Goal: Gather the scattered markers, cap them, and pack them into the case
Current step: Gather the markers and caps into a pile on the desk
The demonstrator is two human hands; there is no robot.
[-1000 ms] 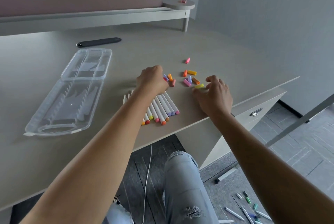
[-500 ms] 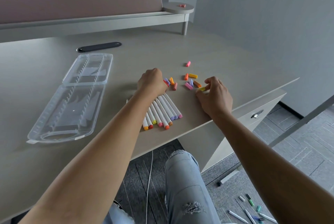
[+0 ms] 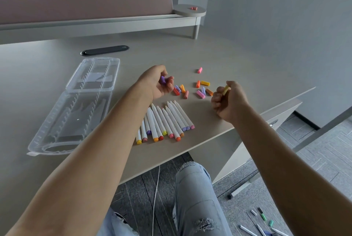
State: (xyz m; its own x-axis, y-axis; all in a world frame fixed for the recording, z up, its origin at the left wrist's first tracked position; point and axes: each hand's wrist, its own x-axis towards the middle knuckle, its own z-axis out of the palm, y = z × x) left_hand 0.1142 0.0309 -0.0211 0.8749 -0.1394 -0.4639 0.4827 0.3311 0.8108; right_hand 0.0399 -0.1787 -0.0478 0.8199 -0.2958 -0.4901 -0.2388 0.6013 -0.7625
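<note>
Desk (image 3: 238, 60): two hands (image 3: 158, 83), ten loose caps (image 3: 200, 94).

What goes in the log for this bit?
stage: picking caps | left hand: pinches small purple plastic cap | right hand: pinches small yellow plastic cap | white markers: uncapped | clear plastic case: open

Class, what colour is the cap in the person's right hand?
Yellow: the cap in the right hand, head view.
</note>
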